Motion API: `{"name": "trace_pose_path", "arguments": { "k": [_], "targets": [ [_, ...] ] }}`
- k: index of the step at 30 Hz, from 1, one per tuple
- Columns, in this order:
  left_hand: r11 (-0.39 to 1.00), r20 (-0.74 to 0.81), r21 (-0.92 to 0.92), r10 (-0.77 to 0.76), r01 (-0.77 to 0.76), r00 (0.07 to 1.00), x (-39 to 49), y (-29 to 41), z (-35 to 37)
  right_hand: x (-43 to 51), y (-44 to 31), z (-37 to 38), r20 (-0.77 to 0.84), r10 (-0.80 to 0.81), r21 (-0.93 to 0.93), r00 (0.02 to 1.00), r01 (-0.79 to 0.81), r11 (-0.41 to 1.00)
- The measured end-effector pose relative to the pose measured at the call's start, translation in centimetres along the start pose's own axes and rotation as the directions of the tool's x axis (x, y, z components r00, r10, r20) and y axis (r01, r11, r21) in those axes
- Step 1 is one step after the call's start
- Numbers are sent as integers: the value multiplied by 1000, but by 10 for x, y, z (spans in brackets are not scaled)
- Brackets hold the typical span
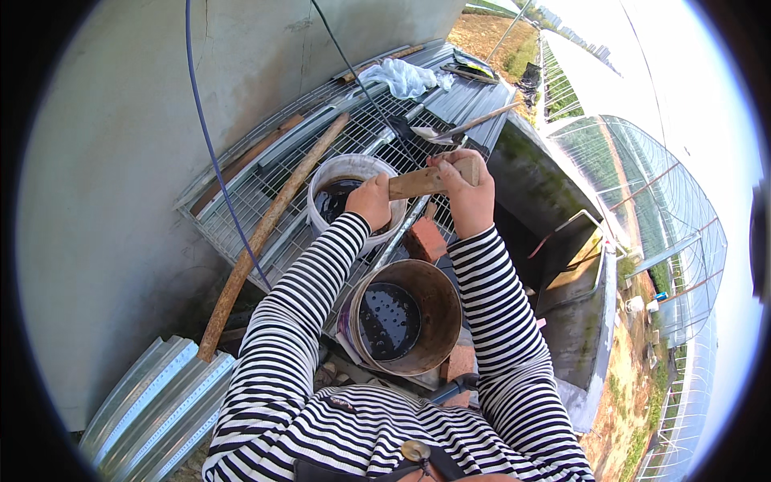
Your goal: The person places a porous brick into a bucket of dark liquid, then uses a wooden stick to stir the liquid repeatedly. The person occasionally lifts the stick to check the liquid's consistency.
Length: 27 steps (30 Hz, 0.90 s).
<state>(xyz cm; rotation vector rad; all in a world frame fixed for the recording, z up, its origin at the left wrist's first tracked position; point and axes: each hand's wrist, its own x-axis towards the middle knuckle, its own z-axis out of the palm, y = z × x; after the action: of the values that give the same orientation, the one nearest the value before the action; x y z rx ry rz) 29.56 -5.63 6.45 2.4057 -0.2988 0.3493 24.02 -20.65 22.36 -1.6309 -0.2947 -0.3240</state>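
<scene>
A short wooden board (417, 183) spans the gap between my two hands. My left hand (371, 200) is closed around its left end, above the rim of a white bucket (349, 161) holding dark liquid. My right hand (465, 190) grips the board's other end, a little higher in the view, over the metal grid. Nearer my body stands a brown-walled bucket (440, 307) with dark, bubbly liquid in its bottom. A red brick (426, 239) lies between the buckets and my right wrist.
A long rusty pole (271, 232) lies across the metal grid (241, 203), left of the white bucket. A wooden-handled tool (476, 122), a plastic bag (402, 78) and metal sheets lie beyond. A concrete wall (120, 169) rises left; a dark concrete pit (530, 181) is at right. Cables hang in front.
</scene>
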Motion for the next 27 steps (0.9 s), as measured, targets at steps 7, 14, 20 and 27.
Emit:
{"name": "trace_pose_path", "arguments": {
  "k": [7,14,20,27],
  "targets": [
    [998,221,-38,66,-58,973,-11,35,-13,-3,-21,-11,-17,-6,-182,1000,3,983],
    [994,148,86,48,-61,988,-5,3,-30,3,-7,10,-2,14,-91,1000,-14,996],
    [998,155,-29,55,-51,986,9,8,6,0,-23,14,-61,-55,-303,997,34,952],
    [984,344,147,43,-99,938,-10,23,-59,16,-24,10,24,-5,-202,1000,9,979]
  ]
}}
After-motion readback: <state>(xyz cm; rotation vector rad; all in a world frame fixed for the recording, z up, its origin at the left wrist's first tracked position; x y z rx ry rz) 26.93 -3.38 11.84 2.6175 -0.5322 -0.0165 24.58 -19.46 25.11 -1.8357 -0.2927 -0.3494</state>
